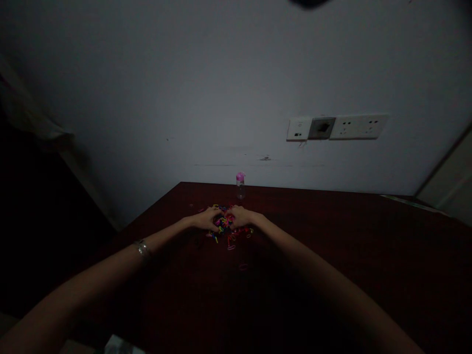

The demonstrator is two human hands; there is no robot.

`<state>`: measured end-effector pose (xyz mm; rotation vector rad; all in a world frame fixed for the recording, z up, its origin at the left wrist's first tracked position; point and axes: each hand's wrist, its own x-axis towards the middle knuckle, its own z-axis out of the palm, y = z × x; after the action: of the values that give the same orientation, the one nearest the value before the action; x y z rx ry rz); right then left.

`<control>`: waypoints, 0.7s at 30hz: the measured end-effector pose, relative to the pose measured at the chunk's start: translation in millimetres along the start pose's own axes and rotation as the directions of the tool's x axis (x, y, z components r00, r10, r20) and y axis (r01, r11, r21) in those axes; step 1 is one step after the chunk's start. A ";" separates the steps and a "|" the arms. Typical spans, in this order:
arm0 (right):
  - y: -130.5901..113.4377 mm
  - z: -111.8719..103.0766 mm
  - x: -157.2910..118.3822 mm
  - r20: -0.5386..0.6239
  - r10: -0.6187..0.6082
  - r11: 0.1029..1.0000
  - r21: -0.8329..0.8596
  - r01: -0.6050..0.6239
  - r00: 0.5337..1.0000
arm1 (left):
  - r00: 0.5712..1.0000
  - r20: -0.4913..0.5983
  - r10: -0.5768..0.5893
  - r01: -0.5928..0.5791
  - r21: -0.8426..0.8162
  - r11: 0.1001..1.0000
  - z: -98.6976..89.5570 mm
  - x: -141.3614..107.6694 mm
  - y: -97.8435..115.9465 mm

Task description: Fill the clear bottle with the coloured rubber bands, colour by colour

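Note:
A heap of small colourful rubber bands (224, 223) lies on the dark reddish-brown table (313, 231). My left hand (207, 219) cups the heap from the left, thumb apart from the curved fingers. From the right, my right hand (240, 217) curves round it in the same way. Both hands are open and touch the edges of the heap; some fingertips are hidden among the bands. Loose bands are scattered around, with one pink band (243, 267) nearer to me. Just behind the hands stands a small clear bottle (241, 191) with a pink cap (240, 176), upright.
A pale wall (221, 98) rises behind the table's back edge. Sockets and switches (354, 127) are set in it at the right. A thin flat strip (413, 204) lies at the far right corner. Dim light hides much of the lower left.

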<state>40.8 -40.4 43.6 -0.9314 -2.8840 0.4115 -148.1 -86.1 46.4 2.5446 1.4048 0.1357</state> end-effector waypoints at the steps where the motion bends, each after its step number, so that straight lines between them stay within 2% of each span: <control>1: -0.1 3.6 0.0 -0.021 -0.029 1.000 0.006 0.030 0.999 | 1.000 0.007 -0.022 0.022 -0.006 1.000 2.5 0.5 1.6; 4: 1.6 9.1 0.7 -0.081 -0.053 0.991 0.119 0.063 0.995 | 0.996 0.050 -0.076 0.078 -0.042 0.996 4.2 1.9 1.7; 7: 3.7 6.7 2.1 -0.180 0.012 0.958 0.284 0.040 0.984 | 0.992 0.080 -0.096 0.101 -0.070 0.992 -5.8 -0.5 -1.9; 9: 4.3 1.7 4.5 -0.251 0.054 0.913 0.404 0.053 0.966 | 0.976 0.185 -0.116 0.146 -0.155 0.977 -16.5 -5.0 -4.2; 13: 5.7 -10.8 12.9 -0.332 0.072 0.833 0.538 0.126 0.941 | 0.865 0.481 -0.142 0.305 -0.281 0.910 -33.6 -16.6 -7.5; 17: 9.1 -19.5 18.1 -0.369 0.085 0.857 0.501 0.121 0.926 | 0.777 0.618 -0.120 0.359 -0.278 0.891 -36.8 -23.8 -8.7; 21: 13.9 -21.8 13.8 -0.274 0.041 0.934 0.353 0.061 0.961 | 0.682 0.723 -0.115 0.412 -0.249 0.877 -35.7 -27.9 -8.0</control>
<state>40.9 -16.6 60.7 -0.8334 -2.4463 0.7146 -176.5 -100.0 79.8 1.7236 1.2417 -0.4963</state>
